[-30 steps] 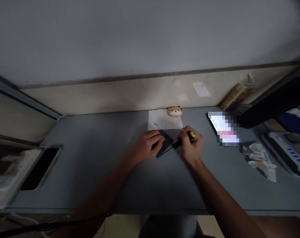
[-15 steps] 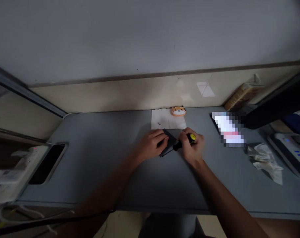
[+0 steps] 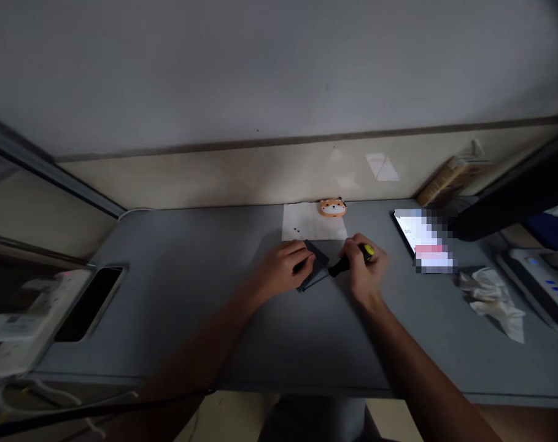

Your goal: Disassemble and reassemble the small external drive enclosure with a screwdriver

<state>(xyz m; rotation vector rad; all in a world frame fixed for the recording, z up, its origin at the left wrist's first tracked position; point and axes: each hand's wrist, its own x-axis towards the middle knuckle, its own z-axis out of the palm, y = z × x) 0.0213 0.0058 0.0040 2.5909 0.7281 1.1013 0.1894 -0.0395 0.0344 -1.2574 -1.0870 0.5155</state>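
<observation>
A small flat black device (image 3: 316,272) lies on the grey desk (image 3: 191,294) in the middle. My left hand (image 3: 283,270) rests on its left side, fingers curled over it and holding it down. My right hand (image 3: 366,270) is closed round a black screwdriver with a yellow cap (image 3: 352,261), whose tip points left at the device's right edge. Just behind lies a white sheet of paper (image 3: 312,224) with two or three tiny dark screws (image 3: 297,230) on it.
An orange animal-shaped figure (image 3: 333,207) sits at the paper's far edge. A lit phone (image 3: 423,239) and crumpled tissue (image 3: 490,298) lie to the right, a power strip (image 3: 543,282) beyond. A dark phone (image 3: 88,304) lies at the left edge. A wall runs behind.
My right hand with the screwdriver has shifted slightly to the right, away from the device. The left hand stays on the device. The view has drifted a little.
</observation>
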